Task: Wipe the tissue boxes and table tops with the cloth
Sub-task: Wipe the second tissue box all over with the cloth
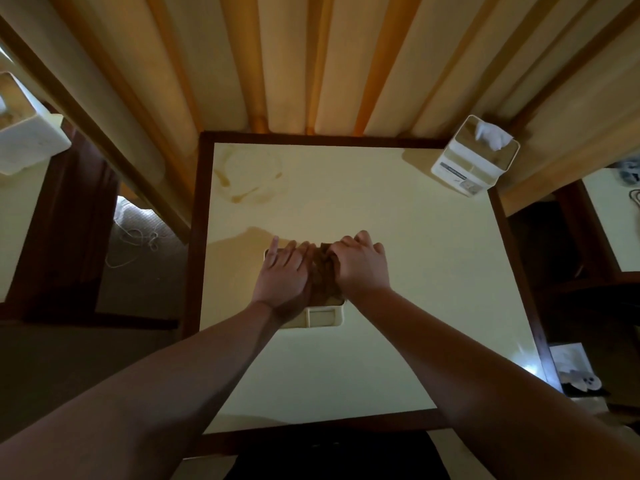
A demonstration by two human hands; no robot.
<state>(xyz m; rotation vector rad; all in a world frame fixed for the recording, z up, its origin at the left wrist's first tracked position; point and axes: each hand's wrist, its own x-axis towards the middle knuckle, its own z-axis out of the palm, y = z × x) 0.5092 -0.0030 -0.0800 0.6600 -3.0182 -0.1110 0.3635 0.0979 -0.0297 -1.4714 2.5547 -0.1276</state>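
Hands: 2, both over the near tissue box at table centre.
Left hand (284, 276): flat, fingers straight, pressing on the left part of the box top; holds nothing.
Right hand (360, 268): fingers curled, clutching the brown cloth (323, 275) against the box top.
Cloth: 1, bunched between the 2 hands, covering most of the box lid.
Near tissue box (320, 317): 1, cream, mostly hidden under hands and cloth; only its near side wall shows.
Far tissue box (474, 155): 1, white, at the far right corner of the table, a white tissue sticking up from its slot, well apart from the hands.
Third box (29, 133): 1, white, on a separate surface at far left; contents unclear.
Table (415, 271): 1, pale top with dark wood frame.
Marks on table top: 1 brownish ring-shaped stain (247, 181) at far left.
Backdrop: curtain (329, 64) in cream and orange folds behind the table.
Floor, left: 1 loose white cord (135, 244).
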